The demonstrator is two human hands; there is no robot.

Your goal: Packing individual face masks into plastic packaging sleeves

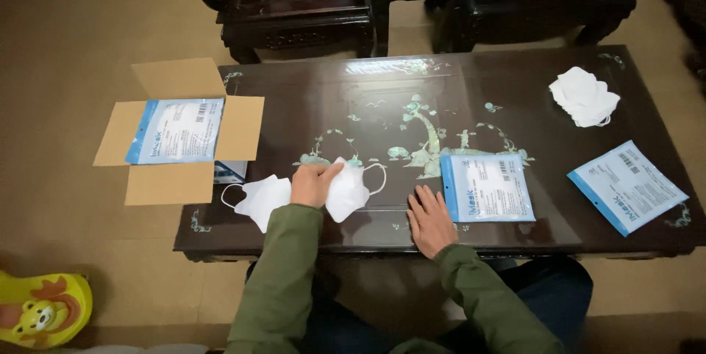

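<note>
I see my left hand pinching a white face mask at the desk's near edge, a second mask just beside it. My right hand lies flat and released, touching a blue-edged pouch. Another pouch and a pile of masks wait; the cardboard box holds one pouch.

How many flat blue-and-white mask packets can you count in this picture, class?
3. One packet lies in the open cardboard box at the left, one on the table beside the right hand, one near the table's right end. More may sit hidden beneath the top one in the box.
</note>
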